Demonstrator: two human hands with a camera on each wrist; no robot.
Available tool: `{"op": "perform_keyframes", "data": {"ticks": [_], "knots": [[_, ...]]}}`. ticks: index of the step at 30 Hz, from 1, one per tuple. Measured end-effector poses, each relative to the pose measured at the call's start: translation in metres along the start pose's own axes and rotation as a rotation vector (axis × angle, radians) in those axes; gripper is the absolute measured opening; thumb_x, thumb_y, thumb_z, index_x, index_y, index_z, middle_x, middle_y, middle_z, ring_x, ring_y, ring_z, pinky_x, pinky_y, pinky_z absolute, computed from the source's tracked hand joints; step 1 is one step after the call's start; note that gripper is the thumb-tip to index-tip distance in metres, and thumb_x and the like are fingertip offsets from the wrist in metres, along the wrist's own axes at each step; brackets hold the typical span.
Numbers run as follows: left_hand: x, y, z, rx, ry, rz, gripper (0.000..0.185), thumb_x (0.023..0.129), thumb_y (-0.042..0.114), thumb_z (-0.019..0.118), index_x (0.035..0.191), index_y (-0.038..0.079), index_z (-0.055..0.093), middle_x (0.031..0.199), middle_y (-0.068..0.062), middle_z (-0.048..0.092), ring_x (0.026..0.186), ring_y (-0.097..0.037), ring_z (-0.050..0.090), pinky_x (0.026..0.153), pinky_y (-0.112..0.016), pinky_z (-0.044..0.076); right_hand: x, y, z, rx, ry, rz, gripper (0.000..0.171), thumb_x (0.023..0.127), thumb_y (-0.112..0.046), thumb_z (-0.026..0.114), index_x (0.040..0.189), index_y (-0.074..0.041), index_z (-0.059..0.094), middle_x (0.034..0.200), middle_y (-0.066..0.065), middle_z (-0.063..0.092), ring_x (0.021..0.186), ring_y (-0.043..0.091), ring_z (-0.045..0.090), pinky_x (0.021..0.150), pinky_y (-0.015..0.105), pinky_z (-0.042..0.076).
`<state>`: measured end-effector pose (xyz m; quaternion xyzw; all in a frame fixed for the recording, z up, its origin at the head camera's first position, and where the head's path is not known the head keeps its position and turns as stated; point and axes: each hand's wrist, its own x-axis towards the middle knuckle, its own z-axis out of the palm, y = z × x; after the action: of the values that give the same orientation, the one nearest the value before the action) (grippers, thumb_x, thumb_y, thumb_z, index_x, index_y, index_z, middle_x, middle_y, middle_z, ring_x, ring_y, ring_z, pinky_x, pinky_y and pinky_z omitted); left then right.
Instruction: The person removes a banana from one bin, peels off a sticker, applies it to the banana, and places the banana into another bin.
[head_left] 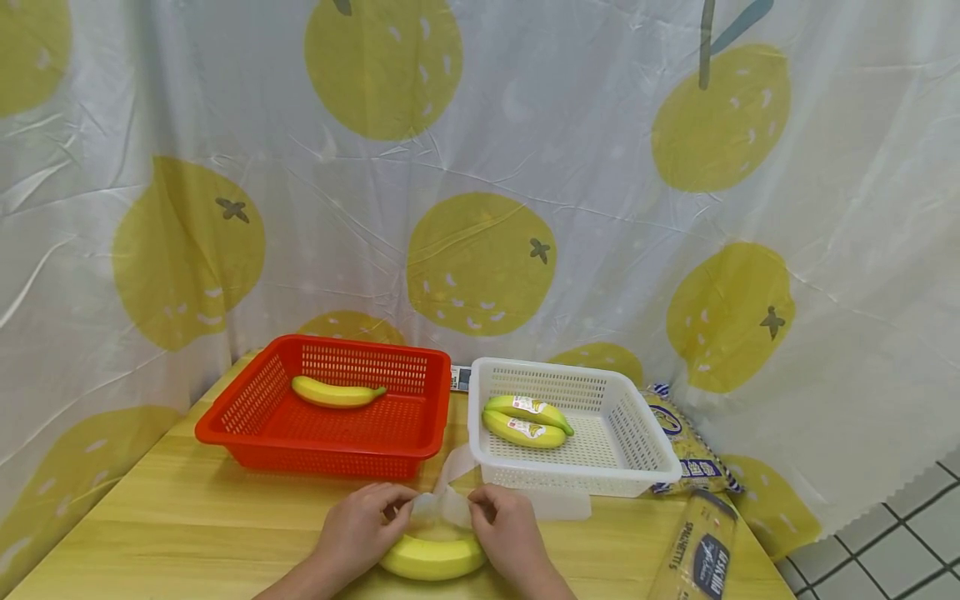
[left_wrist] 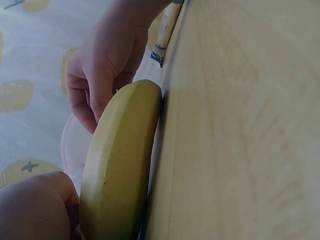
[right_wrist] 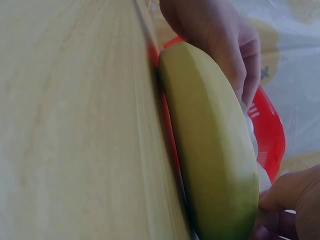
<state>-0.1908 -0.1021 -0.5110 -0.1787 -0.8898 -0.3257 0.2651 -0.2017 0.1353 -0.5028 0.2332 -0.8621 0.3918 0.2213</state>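
A yellow banana (head_left: 431, 560) lies on the wooden table (head_left: 187, 517) at its near edge. Over it sits a piece of clear plastic film (head_left: 447, 493). My left hand (head_left: 400, 505) pinches the film's left side, fingers curled against the banana. My right hand (head_left: 481, 505) pinches the film's right side. In the left wrist view the banana (left_wrist: 120, 165) rests on the table (left_wrist: 240, 125), with the right hand (left_wrist: 92, 107) curled over its far end. The right wrist view shows the banana (right_wrist: 210, 150) and the left hand (right_wrist: 240, 75) curled over it.
A red basket (head_left: 247, 417) behind holds one banana (head_left: 335, 392). A white basket (head_left: 637, 442) to its right holds two stickered bananas (head_left: 525, 422). A spaghetti pack (head_left: 701, 550) lies at the right edge, with a yellow-blue bag (head_left: 686, 450) behind it. A patterned curtain hangs at the back.
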Motion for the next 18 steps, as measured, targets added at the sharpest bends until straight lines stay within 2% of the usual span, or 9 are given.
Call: {"op": "perform_keyframes", "data": {"ticks": [18], "knots": [[0.0018, -0.0003, -0.0021, 0.005, 0.015, -0.017, 0.021, 0.081, 0.011, 0.083, 0.091, 0.029, 0.078, 0.077, 0.027, 0.062, 0.067, 0.005, 0.054, 0.056, -0.017, 0.045, 0.0012, -0.0018, -0.0027, -0.038, 0.006, 0.045, 0.013, 0.083, 0.005, 0.075, 0.086, -0.007, 0.075, 0.076, -0.005, 0.070, 0.066, -0.004, 0.054, 0.058, 0.018, 0.050]]}}
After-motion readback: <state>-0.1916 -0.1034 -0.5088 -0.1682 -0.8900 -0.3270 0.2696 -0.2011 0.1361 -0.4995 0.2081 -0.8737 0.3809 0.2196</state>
